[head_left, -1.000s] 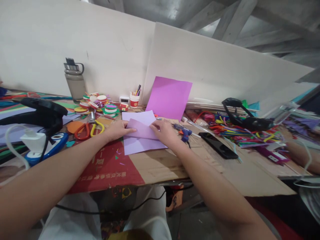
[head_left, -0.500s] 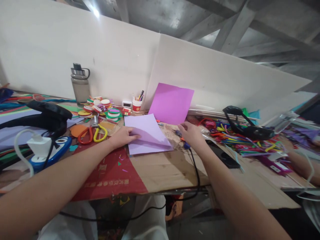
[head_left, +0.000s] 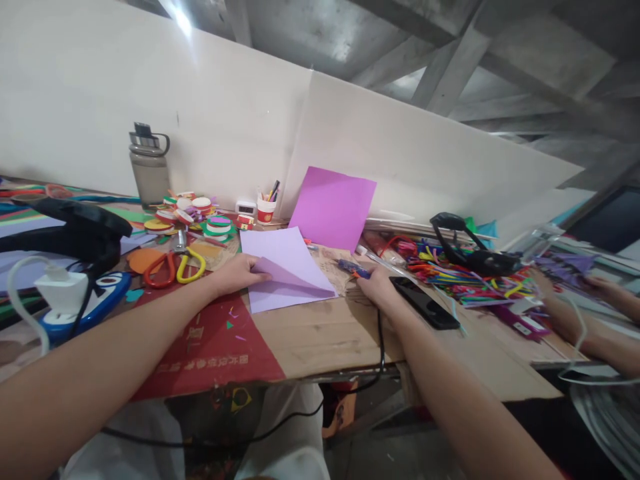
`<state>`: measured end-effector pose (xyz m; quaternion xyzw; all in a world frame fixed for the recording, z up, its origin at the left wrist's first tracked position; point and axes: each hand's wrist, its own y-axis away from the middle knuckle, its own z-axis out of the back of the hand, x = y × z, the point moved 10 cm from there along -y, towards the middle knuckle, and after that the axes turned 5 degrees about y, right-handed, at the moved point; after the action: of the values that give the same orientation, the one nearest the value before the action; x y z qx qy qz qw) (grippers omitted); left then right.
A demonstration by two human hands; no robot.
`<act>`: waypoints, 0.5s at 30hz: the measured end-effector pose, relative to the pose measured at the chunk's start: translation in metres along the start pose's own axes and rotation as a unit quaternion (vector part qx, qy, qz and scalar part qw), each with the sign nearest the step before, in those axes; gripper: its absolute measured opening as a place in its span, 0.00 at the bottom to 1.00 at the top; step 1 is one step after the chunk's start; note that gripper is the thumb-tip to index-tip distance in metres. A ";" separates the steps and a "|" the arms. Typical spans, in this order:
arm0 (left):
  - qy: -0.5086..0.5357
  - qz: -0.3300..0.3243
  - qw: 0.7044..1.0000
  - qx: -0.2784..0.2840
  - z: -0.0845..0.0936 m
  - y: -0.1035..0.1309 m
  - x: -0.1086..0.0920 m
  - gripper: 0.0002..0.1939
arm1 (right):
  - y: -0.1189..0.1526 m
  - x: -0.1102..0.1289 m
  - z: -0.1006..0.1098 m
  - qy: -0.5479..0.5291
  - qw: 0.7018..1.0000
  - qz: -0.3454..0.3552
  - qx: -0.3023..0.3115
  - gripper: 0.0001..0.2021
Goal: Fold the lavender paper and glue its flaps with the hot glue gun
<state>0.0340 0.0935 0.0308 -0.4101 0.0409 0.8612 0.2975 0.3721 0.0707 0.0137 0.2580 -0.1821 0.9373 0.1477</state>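
Our left hand [head_left: 243, 273] pinches folded lavender paper [head_left: 286, 270]; our right hand [head_left: 377, 287] grips a blue glue gun [head_left: 353, 268]: seemingly tool pickup, next calling for careful lifting.

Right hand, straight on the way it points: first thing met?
The glue gun, at the right hand and possibly touching it. Past that, likely the bright purple sheet, though depth is unclear.

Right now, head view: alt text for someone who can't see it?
A person's left hand holds a folded pale lavender paper sheet on brown-and-red cardboard, while the right hand touches a blue glue gun. Behind, a bright purple paper sheet leans against a white board.
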 end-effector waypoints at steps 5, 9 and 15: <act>-0.009 0.009 0.999 -0.049 0.010 -0.001 0.003 0.17 | 0.001 -0.008 0.024 -0.233 0.965 -0.083 -0.091 0.14; -0.025 0.010 0.996 -0.080 0.015 0.002 0.001 0.16 | 0.002 0.005 0.008 -0.411 0.906 -0.101 -0.015 0.10; -0.005 0.024 0.998 -0.058 0.012 0.001 0.006 0.18 | 0.010 0.050 0.014 -0.483 0.875 -0.033 0.021 0.14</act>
<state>0.0224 0.0997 0.0339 -0.4213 -0.0005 0.8711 0.2526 0.3335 0.0649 0.0495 0.6875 -0.2020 0.6943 0.0668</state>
